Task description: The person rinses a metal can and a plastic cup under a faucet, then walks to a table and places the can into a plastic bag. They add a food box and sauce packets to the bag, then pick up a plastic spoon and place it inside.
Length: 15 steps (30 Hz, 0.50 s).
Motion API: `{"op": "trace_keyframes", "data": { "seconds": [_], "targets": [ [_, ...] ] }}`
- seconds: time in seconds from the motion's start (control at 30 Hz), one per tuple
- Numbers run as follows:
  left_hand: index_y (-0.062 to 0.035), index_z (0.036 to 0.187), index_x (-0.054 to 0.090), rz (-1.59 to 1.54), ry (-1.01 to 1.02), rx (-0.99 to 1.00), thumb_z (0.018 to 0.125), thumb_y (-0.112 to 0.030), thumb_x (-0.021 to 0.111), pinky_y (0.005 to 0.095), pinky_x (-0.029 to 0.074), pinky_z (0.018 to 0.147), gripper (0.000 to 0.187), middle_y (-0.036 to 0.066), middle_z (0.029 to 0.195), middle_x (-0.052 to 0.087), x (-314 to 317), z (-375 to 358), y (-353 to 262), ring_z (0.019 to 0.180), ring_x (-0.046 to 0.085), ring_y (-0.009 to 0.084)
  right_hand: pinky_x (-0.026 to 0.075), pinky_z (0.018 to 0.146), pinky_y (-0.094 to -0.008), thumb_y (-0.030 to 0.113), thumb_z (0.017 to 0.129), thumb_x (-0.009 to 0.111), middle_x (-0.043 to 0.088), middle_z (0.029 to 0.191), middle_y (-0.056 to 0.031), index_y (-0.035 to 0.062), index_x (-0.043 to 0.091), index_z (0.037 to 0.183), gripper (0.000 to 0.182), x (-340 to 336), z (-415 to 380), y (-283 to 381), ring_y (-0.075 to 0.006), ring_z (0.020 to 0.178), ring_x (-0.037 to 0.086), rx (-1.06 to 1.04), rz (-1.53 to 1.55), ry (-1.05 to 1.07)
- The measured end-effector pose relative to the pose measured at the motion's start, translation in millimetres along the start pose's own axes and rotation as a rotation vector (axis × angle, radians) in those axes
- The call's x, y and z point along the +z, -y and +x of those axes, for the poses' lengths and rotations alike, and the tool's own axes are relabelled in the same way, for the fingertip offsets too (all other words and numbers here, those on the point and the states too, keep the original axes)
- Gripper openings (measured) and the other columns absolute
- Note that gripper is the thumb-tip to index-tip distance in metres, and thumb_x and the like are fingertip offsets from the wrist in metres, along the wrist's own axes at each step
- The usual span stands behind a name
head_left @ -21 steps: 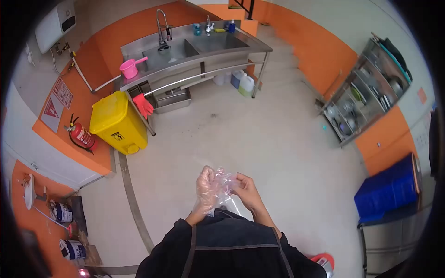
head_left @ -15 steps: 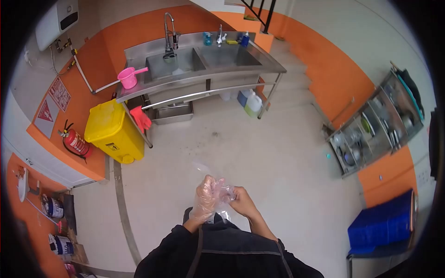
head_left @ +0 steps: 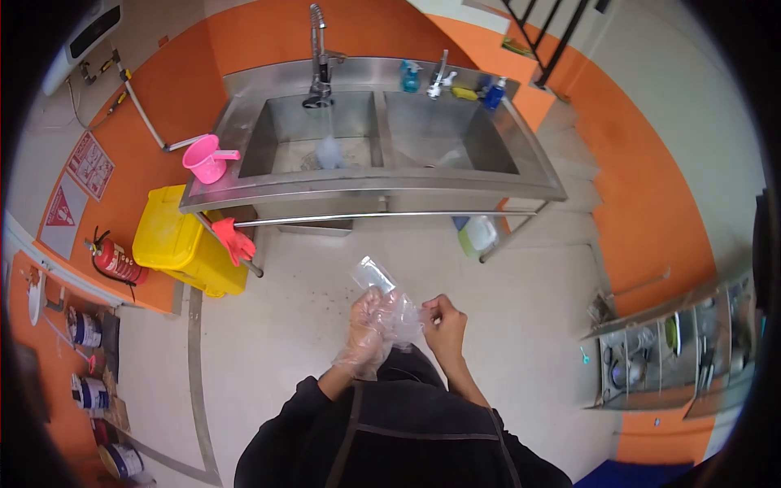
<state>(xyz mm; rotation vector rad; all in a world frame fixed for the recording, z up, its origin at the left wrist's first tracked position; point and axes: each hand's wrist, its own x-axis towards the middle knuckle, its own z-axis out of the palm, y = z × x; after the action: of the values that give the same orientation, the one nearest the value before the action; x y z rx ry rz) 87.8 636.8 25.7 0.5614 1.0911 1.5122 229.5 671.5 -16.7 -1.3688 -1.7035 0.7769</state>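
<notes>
A clear plastic glove covers my left hand (head_left: 364, 332), whose fingers are closed on a second crumpled clear plastic glove (head_left: 402, 317). My right hand (head_left: 445, 325) is bare and pinches the right edge of that loose glove. A clear, shiny plastic piece (head_left: 373, 275) sticks up above my left fingers; whether it belongs to the same glove is hard to tell. Both hands are in front of my dark clothing, over the pale floor.
Ahead stands a steel double sink (head_left: 374, 184) with a pink dipper (head_left: 209, 159) at its left. A yellow bin (head_left: 191, 244), red gloves (head_left: 234, 241) and a fire extinguisher (head_left: 115, 260) are at the left. A dish rack (head_left: 651, 362) stands at the right.
The sink now appears closer and larger, and the blue container has mostly left the view at the lower right. My right hand has moved slightly away from my left, stretching the loose plastic.
</notes>
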Motion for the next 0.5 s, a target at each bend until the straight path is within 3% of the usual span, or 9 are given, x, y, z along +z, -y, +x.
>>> {"op": "trace_keyframes", "data": {
  "seconds": [0.07, 0.17, 0.27, 0.33, 0.4, 0.43, 0.5],
  "targets": [
    [-0.0115, 0.072, 0.043, 0.042, -0.01, 0.131, 0.087, -0.015, 0.056, 0.0248, 0.041, 0.051, 0.02, -0.005, 0.063, 0.043, -11.5, 37.6, 19.0, 0.057, 0.044, 0.008, 0.046, 0.054, -0.0301, 0.002, 0.071, 0.058, 0.06, 0.061, -0.011, 0.001, 0.057, 0.076, 0.005, 10.0, 52.4, -0.8, -0.0197, 0.054, 0.06, -0.099, -0.032, 0.001],
    [-0.0097, 0.072, 0.042, 0.801, -0.374, 0.282, 0.086, -0.015, 0.057, 0.0247, 0.04, 0.058, 0.022, -0.005, 0.066, 0.041, -55.2, 84.9, 18.4, 0.063, 0.043, 0.0092, 0.045, 0.053, -0.0304, 0.005, 0.072, 0.057, 0.059, 0.061, -0.0107, 0.0043, 0.056, 0.076, 0.004, 39.3, 114.4, -21.6, -0.0227, 0.054, 0.059, -0.145, -0.079, 0.387],
    [-0.0042, 0.076, 0.047, 1.245, -0.676, 0.525, 0.079, -0.006, 0.061, 0.0382, 0.038, 0.052, 0.015, 0.008, 0.061, 0.046, -113.0, 127.5, 46.4, 0.053, 0.046, 0.0257, 0.045, 0.052, -0.0338, 0.014, 0.072, 0.059, 0.057, 0.06, -0.0131, 0.0054, 0.055, 0.076, 0.01, 74.6, 163.1, -35.5, -0.0272, 0.056, 0.059, -0.254, -0.013, 0.895],
    [-0.0037, 0.082, 0.048, 1.455, -0.624, 0.628, 0.079, -0.005, 0.06, 0.0385, 0.041, 0.057, 0.013, 0.012, 0.07, 0.05, -100.2, 155.7, 34.6, 0.06, 0.048, 0.0305, 0.044, 0.052, -0.038, 0.015, 0.071, 0.059, 0.055, 0.059, -0.0149, 0.0045, 0.055, 0.075, 0.012, 113.5, 192.9, -40.3, -0.0324, 0.057, 0.057, -0.345, -0.043, 1.002],
    [-0.0023, 0.088, 0.049, 1.267, -0.596, 0.496, 0.08, -0.006, 0.059, 0.0386, 0.043, 0.063, 0.014, 0.015, 0.079, 0.053, -100.0, 193.8, 34.5, 0.069, 0.051, 0.0316, 0.046, 0.054, -0.0335, 0.014, 0.076, 0.058, 0.056, 0.057, -0.0124, 0.0028, 0.056, 0.079, 0.012, 156.7, 244.5, -43.3, -0.0266, 0.057, 0.06, -0.487, -0.175, 1.131],
    [-0.0012, 0.092, 0.049, 0.973, -0.585, 0.329, 0.081, -0.009, 0.059, 0.0386, 0.044, 0.066, 0.016, 0.015, 0.084, 0.053, -120.1, 214.1, 56.5, 0.073, 0.052, 0.0304, 0.047, 0.055, -0.0318, 0.014, 0.079, 0.057, 0.057, 0.059, -0.0111, 0.0023, 0.056, 0.083, 0.012, 173.5, 284.1, -39.4, -0.0234, 0.058, 0.06, -0.385, -0.032, 1.323],
    [0.0002, 0.099, 0.049, 1.016, -0.668, 0.313, 0.083, -0.014, 0.056, 0.0339, 0.044, 0.063, 0.022, 0.01, 0.081, 0.052, -161.3, 242.9, 65.3, 0.074, 0.052, 0.0223, 0.048, 0.057, -0.0285, 0.013, 0.083, 0.055, 0.059, 0.062, -0.0084, 0.0012, 0.056, 0.089, 0.013, 199.7, 360.7, -27.1, -0.0169, 0.06, 0.062, -0.117, 0.265, 1.697]
  ]
}}
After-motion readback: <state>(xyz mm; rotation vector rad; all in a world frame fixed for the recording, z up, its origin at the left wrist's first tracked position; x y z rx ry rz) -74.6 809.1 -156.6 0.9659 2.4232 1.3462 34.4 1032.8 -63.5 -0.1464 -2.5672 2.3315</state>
